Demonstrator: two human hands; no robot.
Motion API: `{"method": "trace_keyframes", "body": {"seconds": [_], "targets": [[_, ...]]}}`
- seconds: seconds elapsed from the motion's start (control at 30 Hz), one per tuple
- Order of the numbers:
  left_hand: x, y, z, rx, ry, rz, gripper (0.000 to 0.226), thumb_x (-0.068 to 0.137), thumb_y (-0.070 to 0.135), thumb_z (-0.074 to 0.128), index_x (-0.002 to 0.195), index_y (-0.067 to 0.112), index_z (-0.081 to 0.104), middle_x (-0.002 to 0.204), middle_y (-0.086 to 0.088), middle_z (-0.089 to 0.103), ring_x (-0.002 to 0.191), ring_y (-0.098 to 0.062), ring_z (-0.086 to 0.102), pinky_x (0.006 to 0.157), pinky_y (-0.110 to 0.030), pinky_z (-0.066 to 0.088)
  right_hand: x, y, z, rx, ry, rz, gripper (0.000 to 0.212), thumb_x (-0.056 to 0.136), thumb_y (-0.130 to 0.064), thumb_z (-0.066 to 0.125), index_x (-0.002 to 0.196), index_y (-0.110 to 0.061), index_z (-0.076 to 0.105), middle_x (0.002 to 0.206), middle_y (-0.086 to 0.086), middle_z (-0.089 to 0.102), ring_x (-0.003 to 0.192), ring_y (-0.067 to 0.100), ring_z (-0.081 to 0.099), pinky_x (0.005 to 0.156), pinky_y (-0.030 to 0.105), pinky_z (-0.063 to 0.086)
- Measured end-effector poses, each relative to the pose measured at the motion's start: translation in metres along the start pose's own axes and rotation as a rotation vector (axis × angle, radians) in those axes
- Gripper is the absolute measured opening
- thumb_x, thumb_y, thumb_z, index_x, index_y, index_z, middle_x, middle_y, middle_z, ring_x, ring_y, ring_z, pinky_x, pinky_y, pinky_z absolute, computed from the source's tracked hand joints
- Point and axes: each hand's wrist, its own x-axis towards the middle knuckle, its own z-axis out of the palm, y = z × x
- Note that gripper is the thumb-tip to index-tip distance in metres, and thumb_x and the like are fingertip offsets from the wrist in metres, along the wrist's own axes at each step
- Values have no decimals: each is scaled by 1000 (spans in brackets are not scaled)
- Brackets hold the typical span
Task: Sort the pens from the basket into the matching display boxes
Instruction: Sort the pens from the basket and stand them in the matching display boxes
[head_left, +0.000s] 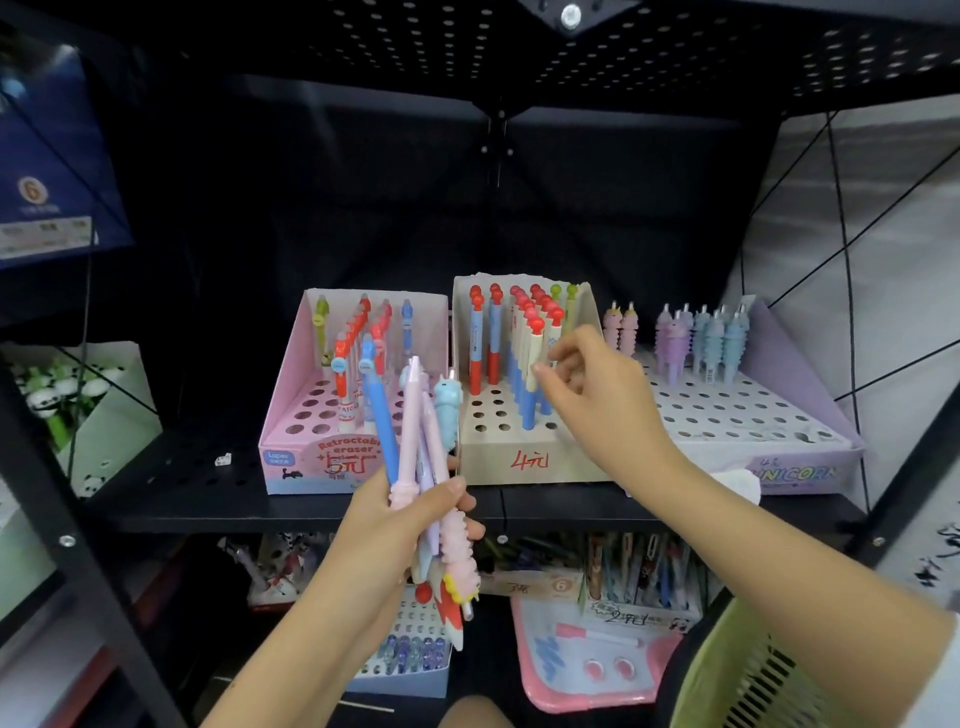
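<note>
Black perforated metal shelf (218, 475) carrying three display boxes, pink (291, 415), beige (524, 462) (marked in red), lilac (810, 470); green basket (748, 670) lower right; left hand (395, 525), fingers clamped on a bundle of pens (415, 431); right hand (597, 384), fingers loosely apart beside the beige box's pens.

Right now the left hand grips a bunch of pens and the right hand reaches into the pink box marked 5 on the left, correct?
Not quite. In the head view the right hand reaches into the middle beige box marked 4; the left hand does grip the bunch of pens.
</note>
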Motion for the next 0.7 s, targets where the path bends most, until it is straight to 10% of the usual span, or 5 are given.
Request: {"method": "trace_keyframes", "body": {"seconds": [0.17, 0.47, 0.7], "targets": [[3, -8, 23, 129, -79, 5, 16, 82, 8, 64, 98, 11, 60, 68, -4, 71, 59, -13, 66, 54, -20, 52, -16, -21, 1, 481, -322, 258, 17, 88, -35, 59, 91, -19, 55, 68, -2, 63, 48, -2, 55, 47, 14, 46], [21, -25, 75, 149, -164, -67, 17, 79, 7, 66, 92, 12, 57, 59, -1, 67, 52, -16, 64, 47, -24, 50, 14, 35, -71, 668, 242, 292, 11, 96, -19, 49, 99, -12, 57, 67, -9, 66, 55, -2, 59, 54, 13, 49], [42, -33, 116, 144, -172, -60, 13, 84, 7, 62, 92, 13, 54, 55, -3, 66, 50, -16, 63, 48, -27, 54, 59, 130, -134, -20, 433, 175, 21, 97, -20, 48, 114, -9, 55, 87, 0, 61, 83, 22, 57, 71, 26, 45]]}}
